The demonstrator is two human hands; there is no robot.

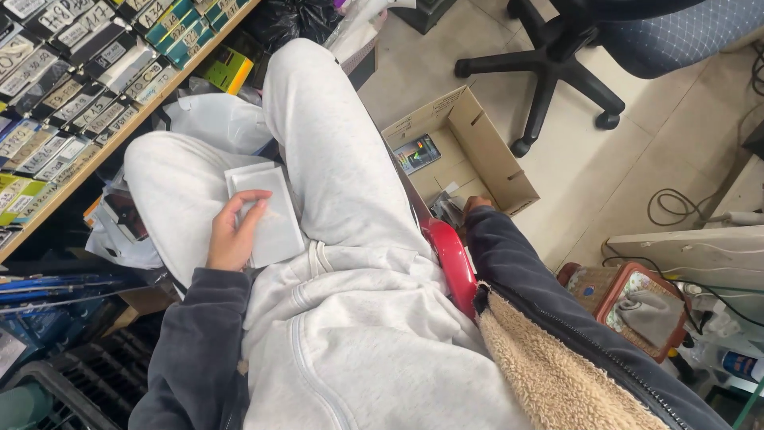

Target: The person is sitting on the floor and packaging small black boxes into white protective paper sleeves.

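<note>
The left hand (235,231) lies flat with loose fingers on a small see-through packet (267,211) so it stays on the lap, while the right hand (476,205) reaches down by the open cardboard box (493,151), its grip hidden.

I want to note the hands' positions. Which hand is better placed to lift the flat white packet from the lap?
Left, probably. The left hand already rests on the white packet, while the right hand is down beside the cardboard box, mostly hidden.
</note>
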